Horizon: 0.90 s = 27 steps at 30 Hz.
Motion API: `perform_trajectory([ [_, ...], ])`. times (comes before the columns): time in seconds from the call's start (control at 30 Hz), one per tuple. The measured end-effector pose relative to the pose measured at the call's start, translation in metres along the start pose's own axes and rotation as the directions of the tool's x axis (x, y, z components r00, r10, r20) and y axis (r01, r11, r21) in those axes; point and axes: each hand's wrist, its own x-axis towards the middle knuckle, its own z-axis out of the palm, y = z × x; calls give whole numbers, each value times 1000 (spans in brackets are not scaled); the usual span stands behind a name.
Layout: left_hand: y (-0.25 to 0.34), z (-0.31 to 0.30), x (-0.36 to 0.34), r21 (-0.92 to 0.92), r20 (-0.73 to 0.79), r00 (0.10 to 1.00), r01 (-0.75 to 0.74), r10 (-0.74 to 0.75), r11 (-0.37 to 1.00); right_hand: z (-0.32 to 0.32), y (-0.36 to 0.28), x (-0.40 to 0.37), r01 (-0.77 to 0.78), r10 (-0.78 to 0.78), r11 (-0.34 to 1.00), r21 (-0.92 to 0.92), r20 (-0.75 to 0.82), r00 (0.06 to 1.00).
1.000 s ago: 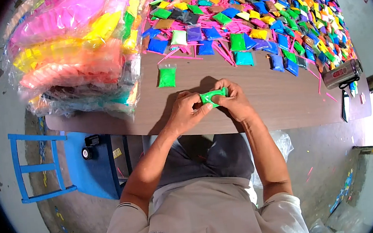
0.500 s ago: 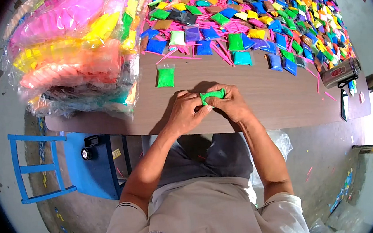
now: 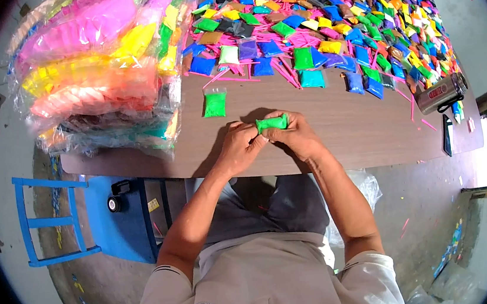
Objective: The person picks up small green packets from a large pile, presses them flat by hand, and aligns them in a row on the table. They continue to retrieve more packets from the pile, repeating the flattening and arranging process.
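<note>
A small bright green packet (image 3: 272, 124) is held above the near part of the table, between my two hands. My left hand (image 3: 238, 148) has its fingers curled at the packet's left end, the thumb pointing toward it from below. On the other side, my right hand (image 3: 299, 136) grips the packet's right end, fingers behind and thumb in front. Parts of the packet are covered by the fingers. Another green packet (image 3: 215, 104), with a clear top edge, lies flat on the brown table (image 3: 167, 163), just beyond my left hand.
Stacked clear bags of coloured packets (image 3: 93, 79) stand at the table's left. Many small coloured packets (image 3: 304, 58) and pink sticks (image 3: 285, 71) spread across the back and right. A metal flask (image 3: 440, 94) lies near the right edge. A blue chair (image 3: 105, 217) is at lower left.
Both hands have shifted slightly left with the green packet, and more of its front face shows. The view has also moved a little; the packet on the table stays put.
</note>
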Motion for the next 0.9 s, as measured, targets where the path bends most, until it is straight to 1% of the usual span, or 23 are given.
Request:
perform_trajectory([
  [0.07,-1,1,0,25,-3,1000,-23,23,999,4,0,0,-15,16,1000,25,-28,999],
  [0.13,3,-3,1,61,1,1000,-27,27,998,2,2,-1,4,-4,1000,14,-7,1000],
  [0.17,5,-5,2,44,6,1000,6,-6,999,1,2,-2,14,-14,1000,9,5,1000],
  [0.27,8,-7,2,-20,5,995,102,-102,995,-1,-7,-9,69,-73,992,106,35,997],
  [0.3,8,-6,2,-47,-10,991,130,-130,990,0,-10,-11,32,-31,988,154,-11,999],
  [0.33,7,-5,2,-75,-22,987,158,-160,985,0,-9,-9,44,-45,990,137,-1,999],
  [0.43,5,0,0,-160,-53,984,159,-169,974,-2,2,-5,76,-79,991,113,21,997],
  [0.5,6,-4,0,-108,18,992,126,-125,986,-5,10,-3,96,-100,988,125,24,995],
  [0.53,6,-6,0,-84,54,993,107,-103,991,-6,10,-3,92,-96,991,94,35,995],
  [0.6,3,-8,-2,-48,110,988,119,-113,992,-8,10,-4,86,-88,996,33,56,995],
  [0.63,1,-9,-2,-28,137,983,124,-119,992,-9,10,-5,76,-79,996,36,69,995],
  [0.73,-2,-9,-1,-117,133,989,76,-60,990,-3,-1,-7,44,-49,998,52,91,995],
  [0.83,15,-11,4,-144,71,993,108,-98,984,7,-11,-12,13,-18,998,63,78,997],
  [0.9,8,-7,1,-79,66,995,74,-69,994,6,-5,-10,3,-6,999,39,77,997],
])
